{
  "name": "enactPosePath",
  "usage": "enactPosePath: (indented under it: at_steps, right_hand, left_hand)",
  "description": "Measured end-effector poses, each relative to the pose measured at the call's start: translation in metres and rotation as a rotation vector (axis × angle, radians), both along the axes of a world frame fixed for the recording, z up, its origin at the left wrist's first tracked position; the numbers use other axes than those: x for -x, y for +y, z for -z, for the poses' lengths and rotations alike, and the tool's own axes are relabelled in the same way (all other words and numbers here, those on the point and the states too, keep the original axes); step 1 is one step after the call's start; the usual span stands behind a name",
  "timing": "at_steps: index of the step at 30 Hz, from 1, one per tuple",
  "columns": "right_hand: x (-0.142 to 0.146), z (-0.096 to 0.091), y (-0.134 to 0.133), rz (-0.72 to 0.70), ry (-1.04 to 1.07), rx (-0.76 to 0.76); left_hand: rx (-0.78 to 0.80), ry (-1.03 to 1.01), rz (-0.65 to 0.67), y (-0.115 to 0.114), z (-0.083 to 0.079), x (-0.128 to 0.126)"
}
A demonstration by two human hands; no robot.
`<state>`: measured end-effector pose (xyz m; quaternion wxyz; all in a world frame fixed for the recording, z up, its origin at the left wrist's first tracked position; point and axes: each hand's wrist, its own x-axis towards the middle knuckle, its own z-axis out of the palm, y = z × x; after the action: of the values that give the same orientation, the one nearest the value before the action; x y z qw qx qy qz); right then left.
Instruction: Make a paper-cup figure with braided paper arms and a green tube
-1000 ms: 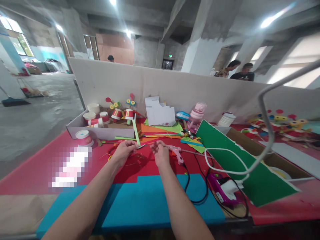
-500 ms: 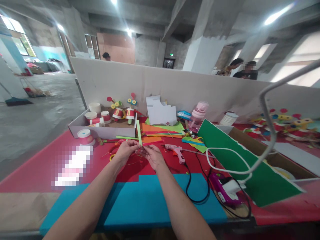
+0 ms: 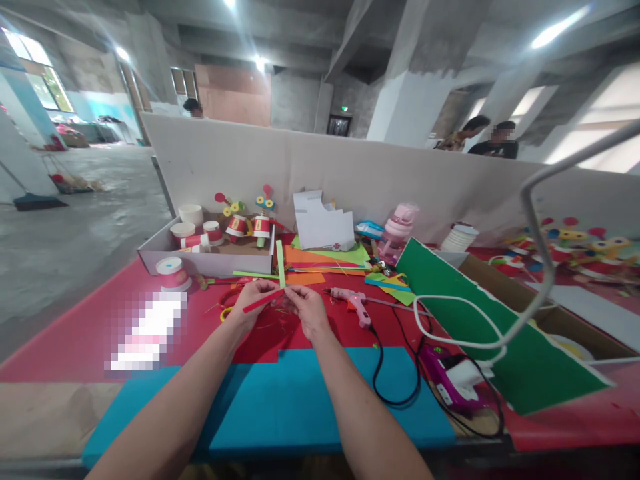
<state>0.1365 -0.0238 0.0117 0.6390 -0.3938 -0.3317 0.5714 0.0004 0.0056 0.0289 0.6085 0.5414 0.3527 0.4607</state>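
Observation:
My left hand (image 3: 254, 297) and my right hand (image 3: 309, 311) meet over the red table covering, fingertips pinched together. At the pinch, a light green paper strip (image 3: 281, 261) stands up away from me. A red paper strip (image 3: 262, 301) runs from the same spot leftward across my left fingers. Exactly how the two strips join is hidden by the fingertips. Scissors with yellow and red handles (image 3: 226, 311) lie partly behind my left hand. To the right of my right hand lies a pink glue gun (image 3: 354, 304).
A blue board (image 3: 320, 400) lies in front. A shallow box (image 3: 205, 265) with paper cups and cup figures stands back left. Coloured paper (image 3: 310, 257) lies behind the hands. On the right are a purple power strip (image 3: 450, 380), black cord, a green panel (image 3: 480, 320) and a white bent tube (image 3: 537, 220).
The red strip pointed right from the pinch before; now it is folded over to the left across my left fingers. The green strip still stands upright, and both hands stay nearly in place.

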Motion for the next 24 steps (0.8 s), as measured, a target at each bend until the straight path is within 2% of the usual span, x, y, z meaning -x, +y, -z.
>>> enactPosePath:
  at_steps: [5,12,18,24]
  right_hand:
    - [-0.001,0.0,0.002,0.108,-0.056,-0.015]
    - [0.001,0.001,0.004,0.184,0.067,-0.025]
    - [0.006,-0.001,0.002,0.117,0.066,-0.051]
    - [0.003,-0.002,0.001,0.036,0.048,-0.016]
  left_hand:
    - [0.002,-0.006,0.026,-0.005,-0.006,-0.002]
    - [0.017,-0.058,-0.023,-0.007,-0.005,-0.007]
    - [-0.005,-0.078,-0.113,0.001,0.005,-0.009]
    - [-0.031,-0.052,-0.133,0.0,0.005,-0.008]
